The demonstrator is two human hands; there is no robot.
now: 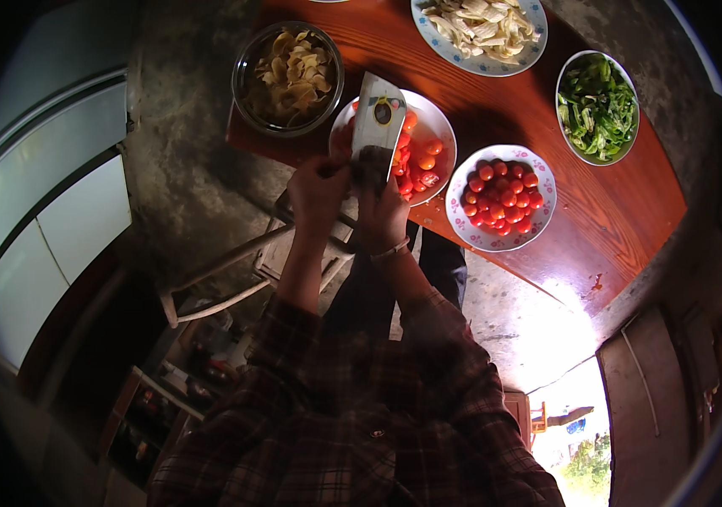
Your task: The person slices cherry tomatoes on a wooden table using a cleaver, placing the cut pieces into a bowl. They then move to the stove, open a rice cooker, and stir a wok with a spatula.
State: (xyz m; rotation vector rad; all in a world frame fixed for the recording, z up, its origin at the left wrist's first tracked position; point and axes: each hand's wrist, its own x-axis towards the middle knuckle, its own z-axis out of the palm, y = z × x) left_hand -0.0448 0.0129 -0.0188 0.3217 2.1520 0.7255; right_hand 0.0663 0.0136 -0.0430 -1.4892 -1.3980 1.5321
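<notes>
My right hand (383, 218) grips a broad metal cleaver (376, 130), its blade pointing away from me and bearing a dark oval mark. Close beside the blade's near left edge, the fingers of my left hand (316, 193) are curled together; shadow hides whether anything is between them. Under the blade stands a white plate (446, 130) at the table edge, with cut red tomato pieces (404, 161) and some orange-red cherry tomatoes (429, 155) in it. To its right, a flower-patterned plate (456, 209) holds many whole cherry tomatoes (503, 196).
On the wooden table (627, 222) are a glass bowl of pale slices (294, 76), a plate of whitish strips (484, 25) and a bowl of cut green vegetables (598, 108). A wooden chair (228, 260) stands below left, and a white cabinet-like appliance (50, 209) farther left.
</notes>
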